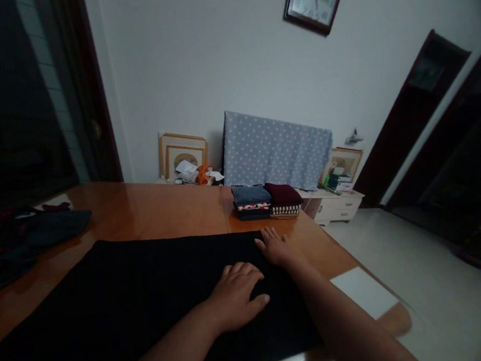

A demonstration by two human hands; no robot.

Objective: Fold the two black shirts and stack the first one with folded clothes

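Polka-dot fabric point(275, 149) hangs just above centre, beyond the orange-brown table point(154, 210); we see folded stacks point(252, 196) right of centre, loose garments point(47, 234) at far left, black cloth point(150, 301) across lower left. Over it, our left hand point(237, 296) holds thumb apart from fingers; our right hand point(275, 247), fingers slightly spread, touches its upper-right corner.

A cloth point(150, 301) lies across the worktop point(163, 210), with a clothes heap point(35, 238) to its left. Just behind its far right corner, where the right hand point(275, 247) is, a left stack point(251, 203) and a right stack point(284, 199) sit side by side. Beyond the worktop, a cabinet point(339, 209) stands by the wall point(192, 66).
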